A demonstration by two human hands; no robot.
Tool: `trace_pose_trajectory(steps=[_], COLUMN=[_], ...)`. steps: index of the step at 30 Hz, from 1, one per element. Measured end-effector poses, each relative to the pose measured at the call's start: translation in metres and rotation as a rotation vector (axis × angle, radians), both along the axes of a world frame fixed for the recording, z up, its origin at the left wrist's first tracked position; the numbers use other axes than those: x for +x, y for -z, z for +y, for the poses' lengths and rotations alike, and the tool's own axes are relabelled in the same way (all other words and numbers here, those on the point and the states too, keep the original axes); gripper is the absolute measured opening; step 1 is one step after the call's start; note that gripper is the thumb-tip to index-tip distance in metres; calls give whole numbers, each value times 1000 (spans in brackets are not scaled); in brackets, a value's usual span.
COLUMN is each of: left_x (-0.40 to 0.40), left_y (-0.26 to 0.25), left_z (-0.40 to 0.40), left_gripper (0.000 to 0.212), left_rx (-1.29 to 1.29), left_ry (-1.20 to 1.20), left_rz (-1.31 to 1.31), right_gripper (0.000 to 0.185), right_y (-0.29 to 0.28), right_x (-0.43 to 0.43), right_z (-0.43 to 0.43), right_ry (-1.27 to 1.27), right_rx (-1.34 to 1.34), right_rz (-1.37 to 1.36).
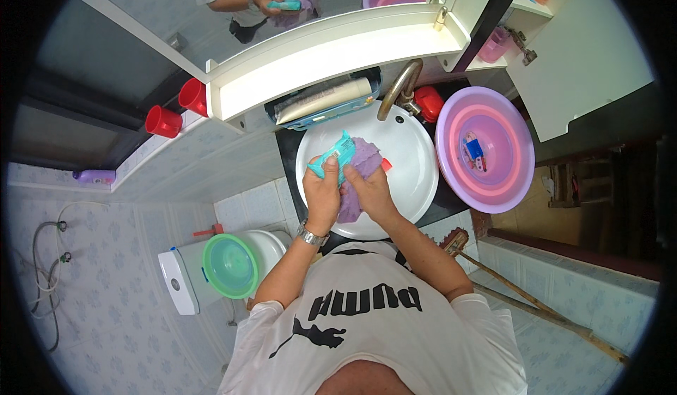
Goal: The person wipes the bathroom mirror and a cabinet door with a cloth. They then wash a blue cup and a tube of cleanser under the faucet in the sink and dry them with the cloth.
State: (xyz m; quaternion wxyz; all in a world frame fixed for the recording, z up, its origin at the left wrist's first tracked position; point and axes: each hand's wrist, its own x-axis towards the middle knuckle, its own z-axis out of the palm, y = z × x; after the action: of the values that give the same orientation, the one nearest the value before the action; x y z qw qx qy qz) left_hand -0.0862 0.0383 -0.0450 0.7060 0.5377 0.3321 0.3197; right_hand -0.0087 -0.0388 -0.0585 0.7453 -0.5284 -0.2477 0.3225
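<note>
Over the white washbasin (415,194), my left hand (321,196) grips a teal wrapped packet (344,151) with the thumb along its face. My right hand (375,194) holds a crumpled purple cloth (365,154) right beside the packet, and part of the cloth hangs down between the hands. The two hands are close together, and the fingers beneath are mostly hidden. A small red piece (386,165) shows in the basin by the right hand. Behind the hands, the curved metal faucet (396,91) reaches over the basin's rim.
A purple-and-pink basin (447,146) with a small blue-and-white item stands at right. Behind the washbasin are a bin with a cream tube (328,99) and a red object (429,104). A white shelf (338,61) juts above. A green basin (209,260) rests on the toilet.
</note>
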Motion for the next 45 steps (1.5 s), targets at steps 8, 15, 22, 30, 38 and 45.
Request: trace_pose_trajectory(steps=[8,15,22,30,38,45], left_x=[-19,-26,-30,-29,-29,-38], left_y=[-1,-3,6,5,6,45], left_z=[14,8,3,15,11,6], left_gripper=[36,33,28,37,35,34], left_rx=[-152,61,-250,-124,-267,-594], left_ry=[34,371,179,130,498,366], left_rz=[-39,154,84,65,101,62], right_gripper=[54,56,43,37,29,37], right_y=[-14,-13,3,12,17,-63], right_x=[32,32,13,10,39,56], right_z=[-21,-13,-20,-32,-28,-28], right_ry=[-160,-256,-338,-254,-86,60], right_rx=[-23,-8,2,-71,-56,304], right_rz=[278,354,566,685,373,259])
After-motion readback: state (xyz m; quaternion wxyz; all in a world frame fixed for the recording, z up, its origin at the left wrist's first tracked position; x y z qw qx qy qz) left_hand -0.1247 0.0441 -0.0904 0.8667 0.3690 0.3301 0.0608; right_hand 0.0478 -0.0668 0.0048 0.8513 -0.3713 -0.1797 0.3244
